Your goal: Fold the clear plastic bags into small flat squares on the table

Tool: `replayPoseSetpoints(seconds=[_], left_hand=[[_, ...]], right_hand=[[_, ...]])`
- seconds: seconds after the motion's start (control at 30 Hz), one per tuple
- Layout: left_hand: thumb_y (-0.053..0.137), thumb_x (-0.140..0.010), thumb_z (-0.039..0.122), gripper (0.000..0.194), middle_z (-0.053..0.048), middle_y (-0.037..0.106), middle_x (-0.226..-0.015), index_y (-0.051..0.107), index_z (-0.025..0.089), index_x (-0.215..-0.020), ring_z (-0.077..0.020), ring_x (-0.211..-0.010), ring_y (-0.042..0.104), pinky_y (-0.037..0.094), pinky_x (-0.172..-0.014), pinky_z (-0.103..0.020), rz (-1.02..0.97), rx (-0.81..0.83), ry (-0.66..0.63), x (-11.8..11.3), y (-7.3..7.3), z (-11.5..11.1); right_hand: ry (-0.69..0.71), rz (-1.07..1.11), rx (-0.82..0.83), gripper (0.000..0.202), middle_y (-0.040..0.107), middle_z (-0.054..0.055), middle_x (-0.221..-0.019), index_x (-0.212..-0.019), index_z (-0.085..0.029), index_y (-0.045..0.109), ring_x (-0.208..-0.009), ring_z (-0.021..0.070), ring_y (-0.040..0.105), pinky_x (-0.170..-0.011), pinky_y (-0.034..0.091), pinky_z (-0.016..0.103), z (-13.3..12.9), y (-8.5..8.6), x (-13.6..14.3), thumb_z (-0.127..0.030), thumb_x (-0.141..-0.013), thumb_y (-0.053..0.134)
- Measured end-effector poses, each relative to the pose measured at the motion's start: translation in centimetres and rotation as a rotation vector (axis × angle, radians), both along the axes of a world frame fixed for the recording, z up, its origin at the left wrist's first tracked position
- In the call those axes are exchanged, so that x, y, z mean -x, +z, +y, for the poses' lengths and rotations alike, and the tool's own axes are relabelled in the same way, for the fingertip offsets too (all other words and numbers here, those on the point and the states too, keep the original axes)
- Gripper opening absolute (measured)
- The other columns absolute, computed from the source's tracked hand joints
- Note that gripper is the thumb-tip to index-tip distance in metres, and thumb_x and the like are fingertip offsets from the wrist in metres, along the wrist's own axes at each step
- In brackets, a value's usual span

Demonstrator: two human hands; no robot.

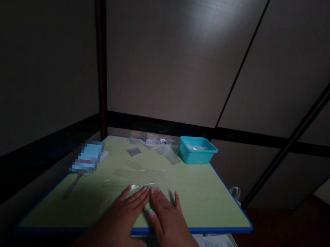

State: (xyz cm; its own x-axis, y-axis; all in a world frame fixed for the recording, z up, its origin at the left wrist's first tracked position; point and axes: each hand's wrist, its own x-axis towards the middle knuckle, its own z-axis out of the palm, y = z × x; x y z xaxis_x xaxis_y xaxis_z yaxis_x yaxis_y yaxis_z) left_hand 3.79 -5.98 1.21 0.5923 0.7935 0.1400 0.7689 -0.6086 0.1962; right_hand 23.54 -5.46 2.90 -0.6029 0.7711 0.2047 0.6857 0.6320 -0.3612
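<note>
The bench (217, 206), pale green with a blue rim, fills the corner in front of me; I'll read its top as a clock, twelve at the far edge. At six, the left hand (120, 220) and right hand (169, 222) lie palms down, fingertips almost meeting; each grip looks released, fingers stretched out, though I can't tell whether a fingertip nips anything. Clear film (146, 174) lies mid-face, its near edge around those fingertips. I'd judge the laying out done and the flattening only partway, since glints and ripples run across it; those creases seem to be what is left. At one o'clock sits a turquoise basin (196, 156) with something pale inside, and at ten a blurred blue item (88, 157). Small flat pieces (134, 151) lie scattered from eleven to twelve, apart from the hands, and a slim strip (72, 185) rests towards nine.
</note>
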Motion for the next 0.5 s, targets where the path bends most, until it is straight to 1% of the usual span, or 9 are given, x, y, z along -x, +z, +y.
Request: replayPoseSetpoints(seconds=[0.07, 0.17, 0.27, 0.33, 0.4, 0.5], left_hand=[[0.054, -0.056, 0.073, 0.109, -0.009, 0.009, -0.145, 0.005, 0.023, -0.139, -0.0288, -0.132, 0.013, 0.0, -0.107, -0.05, 0.011, 0.017, -0.003, 0.0, -0.1, 0.1], [0.053, -0.054, 0.075, 0.109, -0.01, 0.009, -0.145, 0.008, 0.023, -0.139, -0.0289, -0.132, 0.012, -0.001, -0.106, -0.05, 0.02, 0.04, 0.003, 0.0, 0.1, 0.1], [0.055, -0.054, 0.074, 0.11, -0.009, 0.008, -0.146, 0.006, 0.025, -0.139, -0.0281, -0.133, 0.01, 0.002, -0.106, -0.05, 0.031, 0.035, 0.024, 0.1, 0.1, 0.1], [0.057, -0.053, 0.072, 0.11, -0.009, 0.008, -0.146, 0.005, 0.026, -0.139, -0.0286, -0.133, 0.008, 0.003, -0.106, -0.051, 0.044, 0.024, 0.047, 0.2, 0.0, 0.0], [0.056, -0.056, 0.071, 0.107, -0.01, 0.006, -0.146, 0.006, 0.026, -0.139, -0.0303, -0.133, 0.006, 0.002, -0.104, -0.054, 0.046, 0.006, 0.092, 0.0, 0.0, -0.2], [0.048, -0.068, 0.067, 0.092, -0.011, 0.004, -0.146, 0.007, 0.025, -0.139, -0.031, -0.133, 0.003, -0.001, -0.103, -0.057, 0.017, -0.022, 0.143, -1.3, 0.7, -0.7]], right_hand=[[-0.036, -0.029, 0.041, 0.049, 0.026, 0.006, -0.141, -0.138, -0.025, 0.021, -0.13, 0.0206, 0.023, -0.105, -0.004, 0.049, 0.0, -0.2, -0.1, -0.041, -0.092, 0.021], [-0.152, -0.071, 0.043, 0.054, 0.025, 0.009, -0.141, -0.138, -0.019, 0.023, -0.131, 0.0219, 0.019, -0.106, -0.001, 0.049, 0.5, -0.6, -1.0, -0.045, -0.09, 0.021], [-0.269, -0.108, 0.042, 0.062, 0.022, 0.011, -0.141, -0.137, -0.013, 0.023, -0.131, 0.0237, 0.016, -0.106, 0.005, 0.047, 0.8, -1.1, -1.9, -0.05, -0.088, 0.023], [-0.314, -0.122, 0.038, 0.066, 0.02, 0.012, -0.141, -0.137, -0.01, 0.023, -0.131, 0.0247, 0.014, -0.106, 0.007, 0.047, 1.0, -1.5, -2.3, -0.053, -0.087, 0.025], [-0.327, -0.124, 0.021, 0.069, 0.018, 0.012, -0.142, -0.137, -0.009, 0.022, -0.132, 0.0252, 0.011, -0.106, 0.008, 0.047, 1.0, -1.8, -2.5, -0.055, -0.085, 0.025], [-0.335, -0.133, -0.009, 0.073, 0.016, 0.012, -0.142, -0.138, -0.009, 0.02, -0.132, 0.026, 0.01, -0.106, 0.005, 0.049, 1.0, -2.3, -2.4, -0.058, -0.084, 0.024]])
